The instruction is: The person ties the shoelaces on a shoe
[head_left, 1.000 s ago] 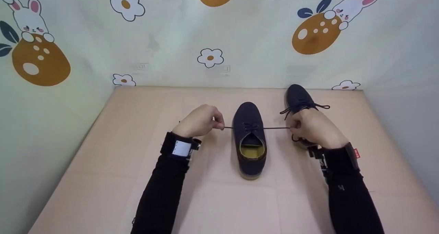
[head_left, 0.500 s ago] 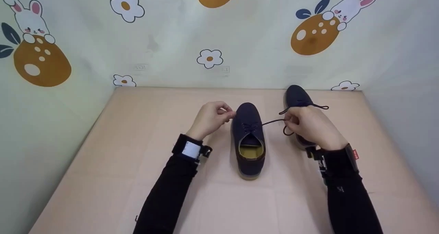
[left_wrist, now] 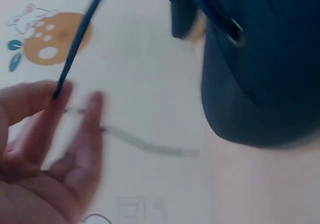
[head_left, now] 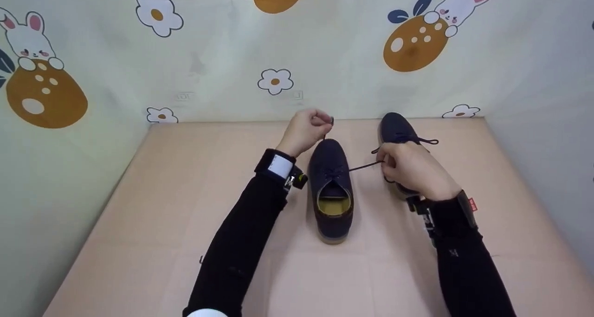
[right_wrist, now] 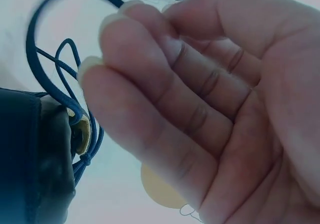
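Note:
A dark navy lace-up shoe (head_left: 328,161), with a yellow insole, stands toe-away in the middle of the table. Above its toe, my left hand (head_left: 304,132) pinches one shoelace end (left_wrist: 75,54) between thumb and index finger, and the lace's tip hangs past the fingers. To the shoe's right, my right hand (head_left: 415,168) pinches the other lace (head_left: 365,166), which slants up from the eyelets. In the right wrist view this hand (right_wrist: 200,99) has curled fingers, and its fingertips partly hide the lace. A second navy shoe (head_left: 393,124) with a tied bow lies partly behind the right hand.
The table (head_left: 139,205) has a pale pinkish cover. Behind it hangs a whitish cloth (head_left: 222,61) printed with rabbits, orange fruit and flowers. Black straps with small cameras sit on both wrists.
My left hand has moved from the shoe's left side forward and right, to above the toe. The right hand has shifted slightly; its lace, level earlier, now slopes upward toward the hand.

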Tool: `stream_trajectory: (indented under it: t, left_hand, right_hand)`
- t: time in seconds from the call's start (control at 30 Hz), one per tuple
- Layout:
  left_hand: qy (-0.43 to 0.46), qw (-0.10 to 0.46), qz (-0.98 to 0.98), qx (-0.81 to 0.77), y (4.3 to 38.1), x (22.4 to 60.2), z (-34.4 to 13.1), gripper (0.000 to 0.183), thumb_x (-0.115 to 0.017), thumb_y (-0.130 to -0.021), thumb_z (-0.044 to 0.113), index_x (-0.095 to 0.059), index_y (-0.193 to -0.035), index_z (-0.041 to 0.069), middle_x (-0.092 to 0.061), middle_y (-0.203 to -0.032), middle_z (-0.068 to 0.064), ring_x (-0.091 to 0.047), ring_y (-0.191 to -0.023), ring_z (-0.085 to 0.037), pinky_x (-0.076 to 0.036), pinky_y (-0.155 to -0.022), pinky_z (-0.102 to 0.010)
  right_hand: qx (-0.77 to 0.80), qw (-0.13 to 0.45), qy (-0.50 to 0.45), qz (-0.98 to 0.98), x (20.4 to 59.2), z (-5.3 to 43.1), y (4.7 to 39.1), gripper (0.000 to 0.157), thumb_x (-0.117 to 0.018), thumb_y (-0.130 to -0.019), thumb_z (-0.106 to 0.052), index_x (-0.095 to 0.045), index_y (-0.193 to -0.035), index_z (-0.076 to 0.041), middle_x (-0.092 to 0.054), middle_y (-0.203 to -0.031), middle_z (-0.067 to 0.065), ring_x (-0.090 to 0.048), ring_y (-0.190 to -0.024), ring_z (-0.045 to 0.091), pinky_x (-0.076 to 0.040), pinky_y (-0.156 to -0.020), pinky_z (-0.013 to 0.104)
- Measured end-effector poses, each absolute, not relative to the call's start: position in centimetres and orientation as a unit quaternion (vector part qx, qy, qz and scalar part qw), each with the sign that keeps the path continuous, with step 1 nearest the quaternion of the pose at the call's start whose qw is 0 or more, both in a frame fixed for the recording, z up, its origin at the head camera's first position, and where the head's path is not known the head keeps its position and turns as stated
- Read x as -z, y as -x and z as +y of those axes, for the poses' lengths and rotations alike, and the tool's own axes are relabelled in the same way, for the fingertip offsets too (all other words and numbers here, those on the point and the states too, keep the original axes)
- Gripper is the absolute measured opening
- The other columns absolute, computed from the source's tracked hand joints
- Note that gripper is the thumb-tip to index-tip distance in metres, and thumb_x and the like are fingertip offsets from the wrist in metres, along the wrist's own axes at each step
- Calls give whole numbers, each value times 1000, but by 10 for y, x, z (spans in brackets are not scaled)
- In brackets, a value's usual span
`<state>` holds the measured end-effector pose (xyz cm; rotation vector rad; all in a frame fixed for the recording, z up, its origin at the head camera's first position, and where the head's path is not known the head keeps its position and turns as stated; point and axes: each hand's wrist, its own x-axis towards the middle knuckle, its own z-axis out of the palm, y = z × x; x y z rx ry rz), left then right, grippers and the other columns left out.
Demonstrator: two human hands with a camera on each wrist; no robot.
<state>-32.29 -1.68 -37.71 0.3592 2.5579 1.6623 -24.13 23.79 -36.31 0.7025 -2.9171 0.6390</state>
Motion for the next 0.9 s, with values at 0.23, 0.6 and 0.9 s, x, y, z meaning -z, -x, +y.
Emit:
stream_trajectory:
  t: [0.23, 0.6, 0.9]
  left_hand:
    - [-75, 95, 919, -374, 283, 402, -37, 48, -61, -95, 52, -68, -81, 6, -66, -74, -5, -57, -62, -17, -44, -57, -30]
    - [-65, 88, 847, -520, 259, 415, -37, 18, -69, -93, 19, -71, -82, 5, -63, -75, -1, -59, -65, -19, -50, -60, -28]
    - [-21, 124, 679, -723, 261, 417, -29, 15, -68, -94, 14, -69, -101, 0, -74, -85, -9, -58, -62, -12, -45, -55, -22]
  right_hand:
    - [-201, 45, -231, -951, 365, 233, 243, 15, -61, -81, 1, -69, -89, -9, -59, -64, -5, -55, -58, 13, -46, -58, 33]
    - [-236, 86, -218, -943, 375, 228, 247, 15, -62, -84, 0, -70, -94, -8, -65, -67, -2, -58, -58, 14, -47, -59, 35]
    - [-277, 133, -197, -931, 382, 227, 251, 8, -69, -85, 0, -69, -90, -5, -73, -85, 8, -70, -78, 24, -54, -73, 43]
